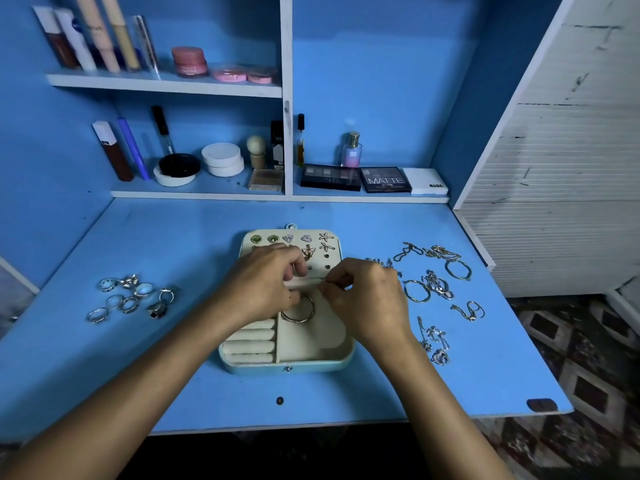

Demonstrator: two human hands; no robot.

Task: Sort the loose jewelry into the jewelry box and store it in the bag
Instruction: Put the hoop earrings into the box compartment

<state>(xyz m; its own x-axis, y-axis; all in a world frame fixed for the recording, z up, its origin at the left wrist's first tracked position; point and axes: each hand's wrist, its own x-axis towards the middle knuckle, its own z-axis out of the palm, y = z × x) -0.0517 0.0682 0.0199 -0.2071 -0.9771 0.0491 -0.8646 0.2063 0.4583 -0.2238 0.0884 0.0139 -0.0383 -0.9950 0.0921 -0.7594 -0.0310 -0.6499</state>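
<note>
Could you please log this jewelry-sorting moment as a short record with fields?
box: open jewelry box on the blue desk
lid panel: stud earrings pinned in rows
box tray: one hoop lying inside
left hand: fingers curled at the box's middle strip
right hand: pinching a thin piece
left of box: loose rings
right of box: chains and hoops

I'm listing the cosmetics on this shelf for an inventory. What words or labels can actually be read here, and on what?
"MATTE" on the black palette.
"NUDE", faint, on the dark eyeshadow palette.
"SB" on the small perfume bottle.
Short dark print on the white box: too small to read.
Print on the tubes on the top shelf: blurred, unreadable.
Nothing legible on the jewelry box.
</note>
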